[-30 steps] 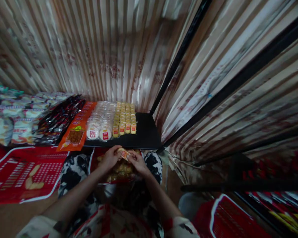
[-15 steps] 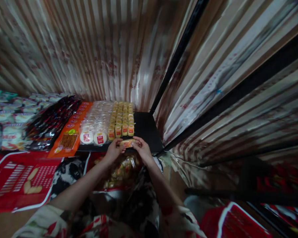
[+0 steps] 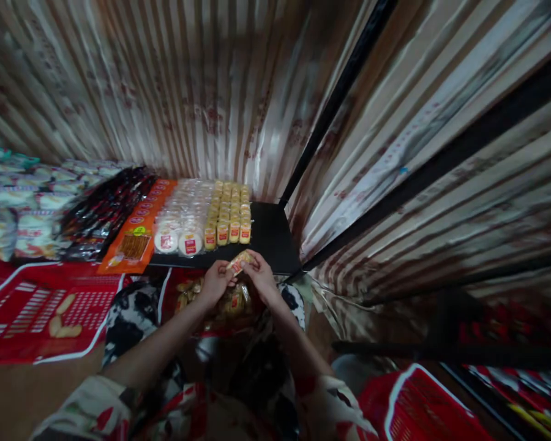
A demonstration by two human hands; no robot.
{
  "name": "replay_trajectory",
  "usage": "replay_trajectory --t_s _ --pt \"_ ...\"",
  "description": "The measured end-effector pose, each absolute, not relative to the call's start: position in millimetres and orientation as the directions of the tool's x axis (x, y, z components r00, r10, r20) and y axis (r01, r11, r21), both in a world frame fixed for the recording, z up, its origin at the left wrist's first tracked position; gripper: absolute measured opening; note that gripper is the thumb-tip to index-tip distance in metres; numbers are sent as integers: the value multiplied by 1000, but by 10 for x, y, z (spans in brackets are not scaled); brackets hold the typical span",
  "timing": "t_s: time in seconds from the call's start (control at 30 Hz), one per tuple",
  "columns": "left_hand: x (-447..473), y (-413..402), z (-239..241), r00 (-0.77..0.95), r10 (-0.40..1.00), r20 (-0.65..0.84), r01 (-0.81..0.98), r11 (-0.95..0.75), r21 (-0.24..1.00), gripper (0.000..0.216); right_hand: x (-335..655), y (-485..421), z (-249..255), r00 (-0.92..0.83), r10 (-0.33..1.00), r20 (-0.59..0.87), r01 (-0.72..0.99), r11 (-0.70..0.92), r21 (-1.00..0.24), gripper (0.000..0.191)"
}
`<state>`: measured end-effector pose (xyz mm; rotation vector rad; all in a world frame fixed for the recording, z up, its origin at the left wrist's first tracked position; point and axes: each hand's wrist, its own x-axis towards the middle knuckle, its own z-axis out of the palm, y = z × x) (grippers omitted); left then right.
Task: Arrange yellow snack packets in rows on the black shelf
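Shelf front point(image 3: 272, 245); left hand point(image 3: 215, 282) and right hand point(image 3: 261, 278) pinch snack packet point(image 3: 237, 262).

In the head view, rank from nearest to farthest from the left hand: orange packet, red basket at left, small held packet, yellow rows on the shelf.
1. Small packet: pinched by the left hand.
2. Yellow rows: just ahead, on the shelf.
3. Orange packet: farther left, at the shelf edge.
4. Red basket: far left, below the shelf.

Thing: snack packet point(image 3: 239, 262), small, with a yellow-orange wrapper.
Pose: tilted, right end higher.
Place: pinched between left hand point(image 3: 215, 282) and right hand point(image 3: 260, 277), one end in each grip.
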<state>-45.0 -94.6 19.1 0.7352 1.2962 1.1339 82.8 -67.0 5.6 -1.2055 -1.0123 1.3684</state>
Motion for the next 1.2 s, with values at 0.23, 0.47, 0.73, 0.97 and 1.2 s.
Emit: replay_trajectory --t_s 0.23,0.47,0.73,0.97,1.2 --pt "-433 -1202 266 -83 934 -346 -145 333 932 16 852 -961 111 40 988 -150 -153 -142 -978 54" --pt "-390 -1429 308 -60 945 -323 -107 316 943 10 915 -1243 124 47 983 -178 -162 -168 -972 53" --pt "-507 -1621 319 -69 935 -347 -130 337 933 16 818 -1405 76 9 974 -228 -176 -223 -959 51" --pt "-530 -1609 186 -85 929 -360 -111 350 930 18 802 -1408 95 11 972 -234 -150 -230 -962 52" --pt "-294 -1474 -123 -63 931 -359 -166 345 924 24 1030 -1239 -167 17 957 -289 -136 -284 -949 51"
